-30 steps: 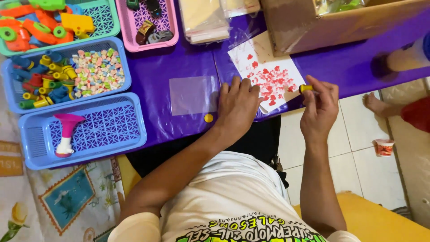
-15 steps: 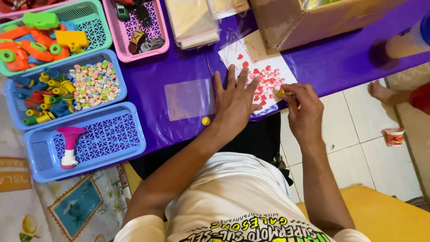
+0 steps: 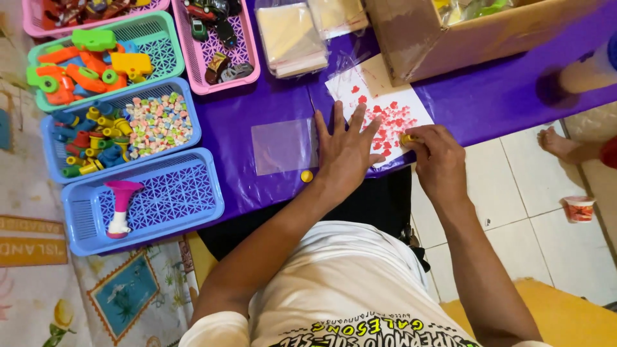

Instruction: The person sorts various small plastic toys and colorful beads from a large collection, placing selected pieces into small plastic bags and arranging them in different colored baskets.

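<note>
My left hand [image 3: 345, 151] lies flat with fingers spread on the purple table, pinning the left edge of a white paper sheet [image 3: 379, 109] covered in red stamped marks. My right hand [image 3: 438, 157] grips a small yellow stamp [image 3: 407, 138] and presses it against the sheet's lower right edge. A small yellow cap [image 3: 307, 176] rests on the table by my left wrist. To its left lies a clear plastic bag [image 3: 283, 146], flat and apart from both hands.
Plastic baskets line the left: a blue one [image 3: 193, 209] holding a pink-and-white toy [image 3: 120, 205], one with pastel beads [image 3: 157, 123], a green one, a pink one [image 3: 247, 64] with toy cars. A cardboard box [image 3: 443, 35] and stacked clear bags [image 3: 289, 38] sit behind. Another person's foot [image 3: 558, 142] is at right.
My right hand has come left and down onto the sheet's edge with the yellow stamp. My left hand stays spread on the paper. The camera view has shifted slightly.
</note>
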